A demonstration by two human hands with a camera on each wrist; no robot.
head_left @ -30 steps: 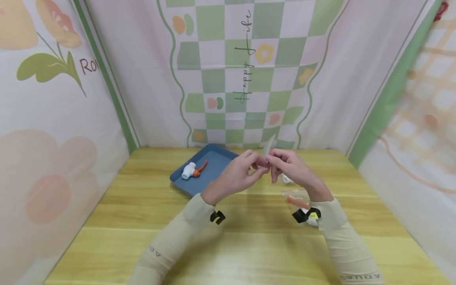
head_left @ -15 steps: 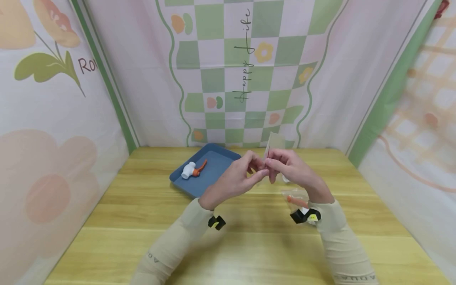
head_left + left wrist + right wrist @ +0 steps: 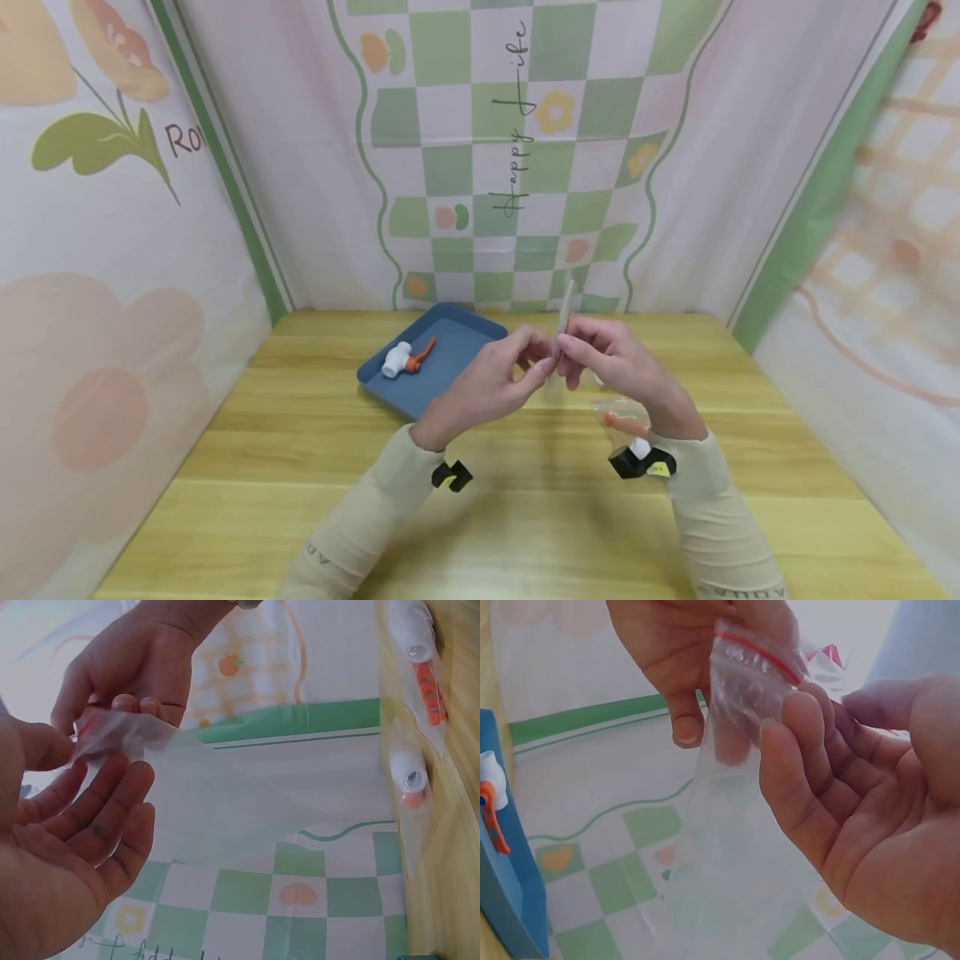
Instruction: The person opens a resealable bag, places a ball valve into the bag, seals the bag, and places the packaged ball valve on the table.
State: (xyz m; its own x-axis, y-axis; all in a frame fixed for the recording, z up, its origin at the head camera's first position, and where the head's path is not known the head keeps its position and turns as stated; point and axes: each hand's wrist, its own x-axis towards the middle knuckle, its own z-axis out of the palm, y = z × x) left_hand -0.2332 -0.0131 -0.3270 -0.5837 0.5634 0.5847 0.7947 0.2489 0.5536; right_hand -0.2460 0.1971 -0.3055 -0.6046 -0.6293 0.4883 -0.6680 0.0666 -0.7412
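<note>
Both hands hold a clear zip bag (image 3: 566, 304) with a red seal line, raised above the table. My left hand (image 3: 491, 379) pinches its edge between thumb and fingers, and my right hand (image 3: 618, 362) pinches it close by. In the right wrist view, the plastic bag (image 3: 731, 832) hangs down from the red strip, with nothing visible inside. The left wrist view has the see-through bag (image 3: 217, 806) spreading out past the fingertips. A white valve (image 3: 397, 360) with an orange handle lies in the blue tray (image 3: 468, 322), left of the hands.
On the table (image 3: 517, 533), a bagged valve with an orange handle (image 3: 628, 426) lies beside the right wrist, partly covered by it. The left wrist view shows two bagged white valves, one nearer (image 3: 426, 690) and one farther (image 3: 409, 771). Printed cloth (image 3: 322, 208) walls surround the table.
The bag has turned from broad side to edge-on in the head view over the last half second. My left hand has shifted slightly left and down. The tray and valve stay put.
</note>
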